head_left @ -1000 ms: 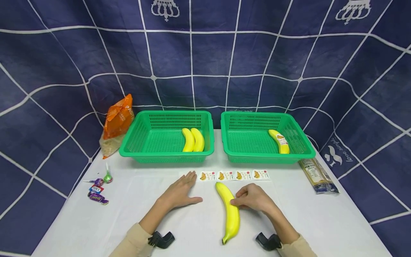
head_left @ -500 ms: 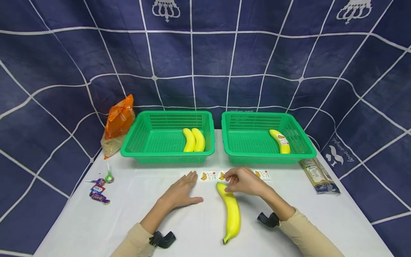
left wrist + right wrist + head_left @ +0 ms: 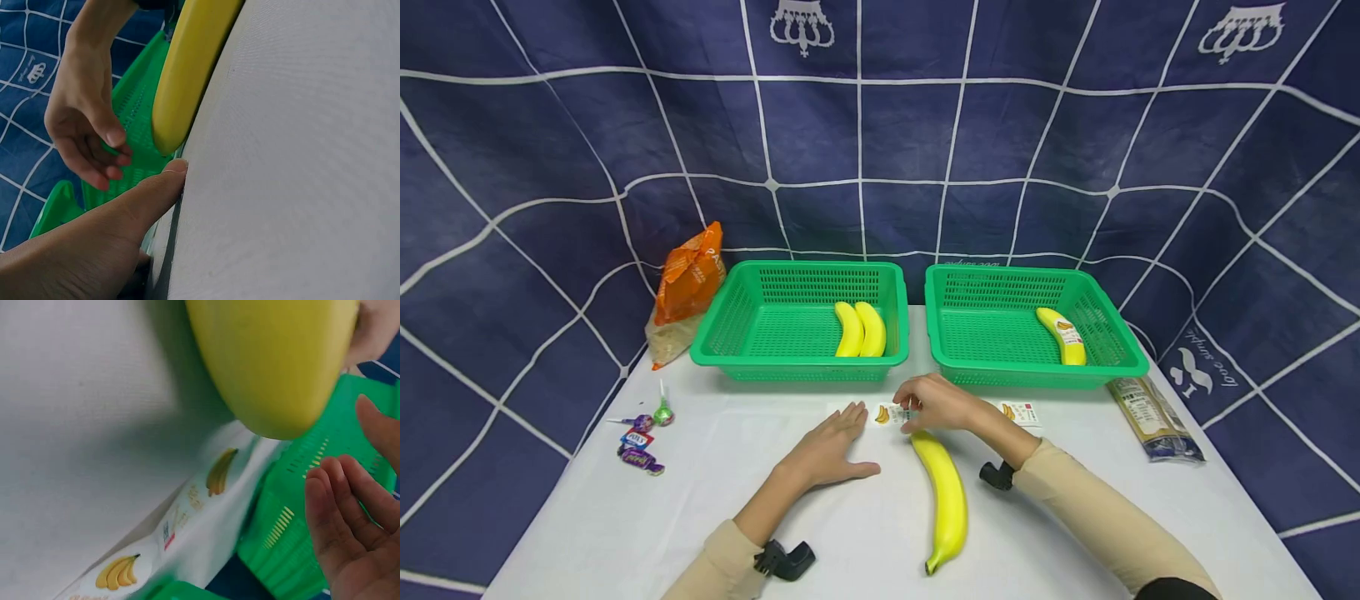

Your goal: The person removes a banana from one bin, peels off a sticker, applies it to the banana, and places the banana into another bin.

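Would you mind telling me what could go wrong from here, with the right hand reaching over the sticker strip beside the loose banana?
1. The right hand hovers over the sticker strip with fingers curled; it may lift several joined stickers rather than one, or crease them.
2. The banana lies loose just below that hand, so a brush of the wrist could roll it.
3. The left hand rests flat on the table, not on the strip, so the strip may slide when pulled.

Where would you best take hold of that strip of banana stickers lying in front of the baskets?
Probably at a sticker's edge, pinched from above: the sticker strip lies flat on the table, so only an edge can be lifted. The right hand hovers over it, near the banana.
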